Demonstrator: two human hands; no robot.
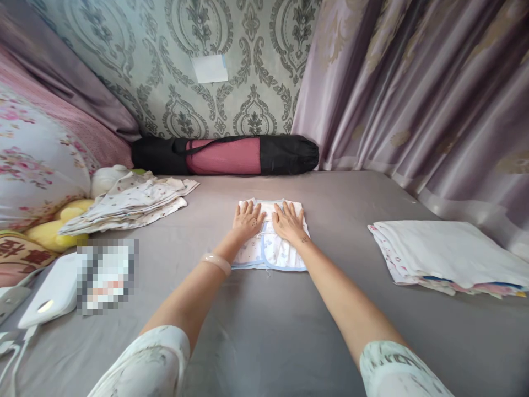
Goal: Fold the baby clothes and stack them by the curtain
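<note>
A small white baby garment (pixel 285 253) with blue trim and a pale blue print lies flat on the grey sheet (pixel 256 320). My left hand (pixel 248 219) rests palm down on its upper left part, fingers spread and pointing away from me. On the upper right part lies my right hand (pixel 288 221), also flat with its fingers apart. Both hands touch the cloth and neither grips it. The garment's front edges overlap near the middle, and my hands cover some of its upper area.
Stacked folded cloths (pixel 446 253) lie at the right. On the left are loose printed cloths (pixel 132 204), a yellow plush toy (pixel 53 229), a white device with a cable (pixel 55 289) and a blurred-out item (pixel 108 278). A black and pink rolled bag (pixel 223 156) lies along the wall.
</note>
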